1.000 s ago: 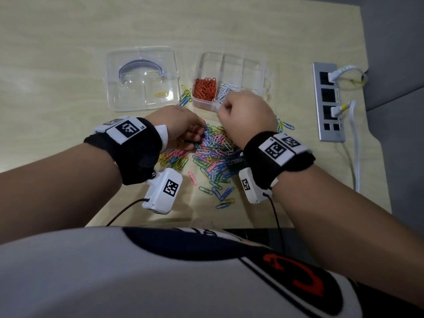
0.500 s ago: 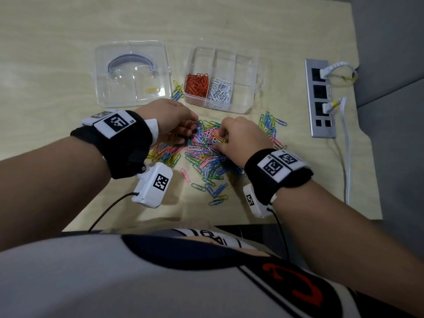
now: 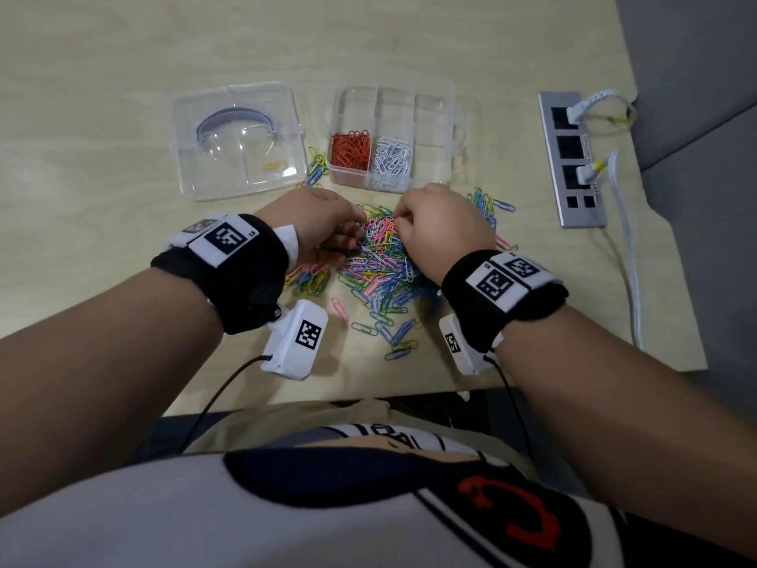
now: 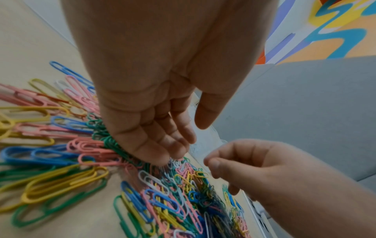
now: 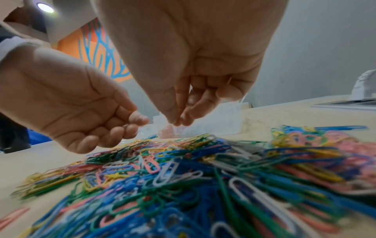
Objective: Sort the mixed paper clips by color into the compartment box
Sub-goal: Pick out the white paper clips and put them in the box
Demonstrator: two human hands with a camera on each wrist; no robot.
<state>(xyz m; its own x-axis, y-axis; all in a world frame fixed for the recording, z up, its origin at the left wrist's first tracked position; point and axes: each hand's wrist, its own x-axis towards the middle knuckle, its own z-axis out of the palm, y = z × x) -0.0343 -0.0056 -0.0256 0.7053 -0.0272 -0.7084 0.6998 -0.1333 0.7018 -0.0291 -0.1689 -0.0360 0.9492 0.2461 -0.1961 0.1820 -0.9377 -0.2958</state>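
wooden table (image 3: 123, 96), power strip (image 3: 571, 157), white cable (image 3: 628, 272)

Evenly, softly lit from overhead; round ceiling lamp (image 5: 45, 7) glaring top left in right wrist view. Faint shadows under wrists. Strong wide-angle bending at edges. Nearest paper clips (image 5: 183, 201) smeared, out of focus

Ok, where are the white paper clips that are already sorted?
In the head view, the white clips lie in the clear box, in its near middle section, right of the orange clips and just beyond the right hand.
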